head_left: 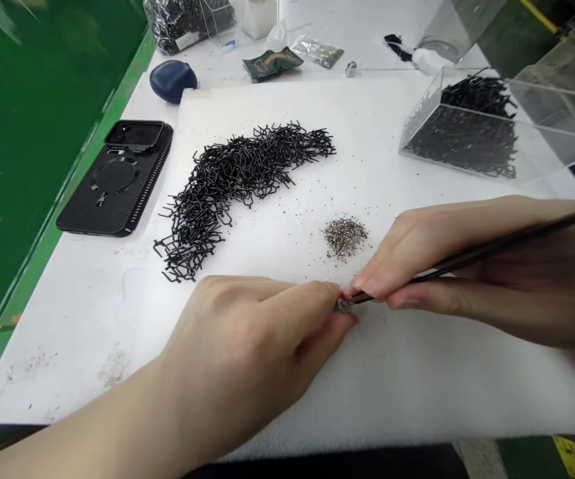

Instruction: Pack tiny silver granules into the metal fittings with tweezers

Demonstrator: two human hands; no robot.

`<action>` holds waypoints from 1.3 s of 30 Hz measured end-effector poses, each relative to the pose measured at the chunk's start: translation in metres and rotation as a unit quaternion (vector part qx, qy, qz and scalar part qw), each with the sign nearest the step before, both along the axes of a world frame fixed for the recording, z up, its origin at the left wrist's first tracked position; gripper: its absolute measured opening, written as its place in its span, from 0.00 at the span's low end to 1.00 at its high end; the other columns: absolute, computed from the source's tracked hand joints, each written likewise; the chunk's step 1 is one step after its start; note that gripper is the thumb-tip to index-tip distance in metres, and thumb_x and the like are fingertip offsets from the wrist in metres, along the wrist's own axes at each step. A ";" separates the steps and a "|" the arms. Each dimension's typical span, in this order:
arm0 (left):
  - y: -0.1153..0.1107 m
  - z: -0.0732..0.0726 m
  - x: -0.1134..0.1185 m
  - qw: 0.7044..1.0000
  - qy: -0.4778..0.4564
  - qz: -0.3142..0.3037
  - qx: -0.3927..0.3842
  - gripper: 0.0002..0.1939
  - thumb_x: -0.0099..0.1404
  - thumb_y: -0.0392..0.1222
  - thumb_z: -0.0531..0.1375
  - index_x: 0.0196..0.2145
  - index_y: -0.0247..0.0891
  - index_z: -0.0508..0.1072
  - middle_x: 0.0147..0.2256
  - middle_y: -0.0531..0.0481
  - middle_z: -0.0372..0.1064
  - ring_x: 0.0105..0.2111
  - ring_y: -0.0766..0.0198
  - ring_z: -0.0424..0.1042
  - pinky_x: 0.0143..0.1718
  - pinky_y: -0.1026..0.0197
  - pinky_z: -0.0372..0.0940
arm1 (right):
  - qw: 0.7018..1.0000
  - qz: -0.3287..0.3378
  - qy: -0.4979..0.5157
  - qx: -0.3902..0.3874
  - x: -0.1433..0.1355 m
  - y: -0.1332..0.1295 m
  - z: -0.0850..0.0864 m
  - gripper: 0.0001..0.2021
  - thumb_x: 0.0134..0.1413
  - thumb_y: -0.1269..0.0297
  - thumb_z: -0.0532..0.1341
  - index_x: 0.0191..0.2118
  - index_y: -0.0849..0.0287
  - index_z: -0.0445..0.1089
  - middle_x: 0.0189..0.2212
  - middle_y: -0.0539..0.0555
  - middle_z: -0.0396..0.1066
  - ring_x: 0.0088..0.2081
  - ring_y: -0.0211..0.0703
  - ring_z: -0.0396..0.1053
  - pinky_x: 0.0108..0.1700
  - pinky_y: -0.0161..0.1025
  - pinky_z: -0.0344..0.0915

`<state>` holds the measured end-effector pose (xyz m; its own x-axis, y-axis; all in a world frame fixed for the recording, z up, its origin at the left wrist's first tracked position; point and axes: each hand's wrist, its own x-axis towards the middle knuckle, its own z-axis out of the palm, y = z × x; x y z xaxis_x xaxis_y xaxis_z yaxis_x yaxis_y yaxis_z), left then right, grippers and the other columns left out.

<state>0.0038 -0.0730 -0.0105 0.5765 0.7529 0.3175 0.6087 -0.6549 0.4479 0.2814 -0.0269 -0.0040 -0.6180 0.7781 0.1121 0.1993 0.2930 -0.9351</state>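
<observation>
Near centre: your L hand (257, 339) comes in from the near left, thumb & index closed to a narrow pinch on a small metal part (343, 305). Part sits approx. mid-scene, above the white foam sheet (417, 386), mostly hidden by your fingertips. Your R hand (437, 233), from the right, grips black tweezers (481, 254) betw. thumb & fingers; tips are at the part, contact can't be confirmed.

Just beyond your hands: loose pile of tiny metallic grains (345, 237), w/ strays scattered round it. Left of that, a curved heap of bent black pieces (237, 166) lies on the sheet. Far left of the heap, a black phone (102, 176), back up, cam. end pointing away from you.

Further, at right: clear box (551, 136) on its side, w/ more black pieces inside. Far left: dark blue rounded object (173, 81). Far centre: dark green packet (273, 63), clear bag (317, 51) beside it, then a small metal fitting (351, 69). Farthest left: plastic bag w/ dark contents (170, 26).
</observation>
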 end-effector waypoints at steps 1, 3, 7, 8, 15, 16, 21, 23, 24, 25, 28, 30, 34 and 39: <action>-0.001 0.000 -0.001 1.000 0.007 0.002 -0.003 0.17 0.83 0.34 0.67 0.32 0.40 0.80 0.21 0.62 0.62 0.18 0.71 0.60 0.24 0.61 0.58 | 1.000 -0.002 -0.003 0.001 0.000 -0.001 0.000 0.05 0.68 0.62 0.81 0.46 0.42 0.92 0.40 0.47 0.93 0.39 0.45 0.90 0.38 0.37 0.84; -0.002 0.001 -0.002 1.000 0.023 0.009 -0.010 0.16 0.83 0.35 0.69 0.33 0.41 0.80 0.21 0.62 0.64 0.18 0.70 0.61 0.25 0.61 0.59 | 1.000 -0.012 -0.005 0.005 -0.001 -0.003 0.001 0.05 0.69 0.62 0.81 0.45 0.41 0.92 0.40 0.46 0.92 0.37 0.45 0.89 0.36 0.39 0.83; -0.002 0.003 -0.002 0.999 0.032 0.009 -0.015 0.14 0.81 0.36 0.71 0.34 0.41 0.81 0.21 0.63 0.64 0.18 0.71 0.62 0.26 0.62 0.60 | 0.999 -0.047 0.003 0.007 -0.002 -0.009 0.003 0.06 0.71 0.63 0.80 0.45 0.39 0.91 0.40 0.45 0.91 0.37 0.46 0.89 0.35 0.41 0.83; -0.002 0.003 -0.001 0.999 0.027 0.006 -0.017 0.13 0.80 0.35 0.71 0.34 0.40 0.81 0.21 0.63 0.63 0.18 0.71 0.62 0.25 0.62 0.60 | 0.999 -0.047 0.002 0.008 -0.002 -0.010 0.003 0.06 0.71 0.63 0.80 0.45 0.39 0.91 0.40 0.45 0.92 0.37 0.46 0.89 0.36 0.41 0.82; 0.000 -0.001 -0.002 1.000 -0.018 -0.005 -0.011 0.13 0.77 0.34 0.73 0.32 0.40 0.80 0.20 0.63 0.63 0.17 0.71 0.60 0.22 0.60 0.57 | 1.000 -0.024 -0.013 0.010 0.000 -0.007 0.002 0.09 0.68 0.63 0.81 0.47 0.37 0.92 0.41 0.47 0.92 0.38 0.50 0.89 0.35 0.44 0.83; 0.001 -0.002 -0.002 1.000 -0.021 -0.005 -0.010 0.13 0.77 0.33 0.72 0.32 0.40 0.80 0.20 0.63 0.63 0.17 0.71 0.59 0.21 0.60 0.56 | 1.000 -0.020 -0.017 0.007 0.000 -0.006 0.002 0.09 0.67 0.64 0.81 0.47 0.37 0.92 0.41 0.47 0.92 0.38 0.51 0.89 0.35 0.44 0.83; 0.002 -0.001 0.000 1.000 -0.010 0.000 -0.014 0.13 0.76 0.32 0.72 0.32 0.41 0.80 0.20 0.62 0.64 0.17 0.70 0.60 0.23 0.60 0.58 | 1.000 -0.017 -0.006 -0.003 -0.001 -0.004 0.003 0.09 0.67 0.64 0.82 0.46 0.38 0.92 0.39 0.48 0.92 0.37 0.49 0.89 0.35 0.42 0.83; 0.003 0.000 0.002 1.000 -0.014 -0.003 -0.011 0.13 0.75 0.32 0.72 0.32 0.40 0.80 0.20 0.62 0.64 0.17 0.70 0.60 0.22 0.60 0.58 | 1.000 -0.021 -0.006 -0.007 -0.001 -0.003 0.003 0.09 0.66 0.64 0.83 0.47 0.39 0.92 0.40 0.48 0.92 0.38 0.48 0.89 0.36 0.41 0.83; 0.003 0.000 0.002 1.000 -0.018 -0.006 -0.010 0.13 0.75 0.32 0.72 0.32 0.40 0.80 0.20 0.62 0.64 0.17 0.70 0.60 0.22 0.60 0.57 | 1.000 -0.023 -0.005 -0.006 -0.002 -0.004 0.003 0.09 0.67 0.64 0.83 0.47 0.39 0.92 0.40 0.48 0.92 0.38 0.48 0.89 0.36 0.41 0.82; 0.003 0.000 0.003 1.000 -0.018 -0.007 -0.011 0.13 0.75 0.31 0.72 0.32 0.39 0.80 0.20 0.62 0.64 0.17 0.70 0.60 0.22 0.59 0.57 | 1.000 -0.028 -0.002 -0.005 -0.002 -0.004 0.002 0.09 0.67 0.65 0.83 0.46 0.40 0.92 0.40 0.48 0.92 0.39 0.47 0.89 0.36 0.40 0.82; 0.003 0.000 0.003 1.000 -0.018 -0.005 -0.013 0.13 0.76 0.31 0.73 0.32 0.39 0.81 0.20 0.62 0.65 0.17 0.70 0.61 0.22 0.60 0.58 | 0.999 -0.047 0.005 -0.005 -0.001 -0.008 0.002 0.08 0.67 0.65 0.82 0.44 0.41 0.92 0.39 0.48 0.92 0.38 0.48 0.89 0.35 0.41 0.82; 0.003 -0.001 0.002 1.000 -0.023 -0.004 -0.013 0.13 0.76 0.32 0.73 0.32 0.40 0.80 0.21 0.62 0.67 0.17 0.70 0.62 0.22 0.60 0.57 | 0.999 -0.052 0.007 -0.007 0.000 -0.009 0.001 0.08 0.66 0.65 0.83 0.45 0.40 0.92 0.39 0.49 0.92 0.38 0.51 0.90 0.35 0.43 0.82; 0.003 -0.001 0.001 1.000 -0.016 -0.007 -0.024 0.14 0.76 0.33 0.72 0.32 0.41 0.79 0.21 0.62 0.66 0.17 0.71 0.61 0.23 0.61 0.58 | 0.999 -0.034 -0.004 0.000 0.001 -0.007 0.000 0.05 0.72 0.60 0.80 0.47 0.38 0.92 0.40 0.48 0.92 0.37 0.51 0.90 0.37 0.43 0.84; 0.003 0.000 0.001 1.000 -0.022 -0.004 -0.014 0.14 0.75 0.30 0.73 0.31 0.40 0.79 0.20 0.63 0.64 0.17 0.71 0.59 0.22 0.61 0.57 | 1.000 0.010 -0.001 0.005 -0.001 0.000 0.003 0.08 0.69 0.65 0.80 0.47 0.40 0.93 0.39 0.49 0.92 0.38 0.49 0.90 0.37 0.41 0.85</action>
<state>0.0048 -0.0699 -0.0105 0.5679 0.7578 0.3213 0.5829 -0.6459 0.4931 0.2803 -0.0264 -0.0010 -0.6329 0.7651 0.1190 0.1952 0.3063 -0.9317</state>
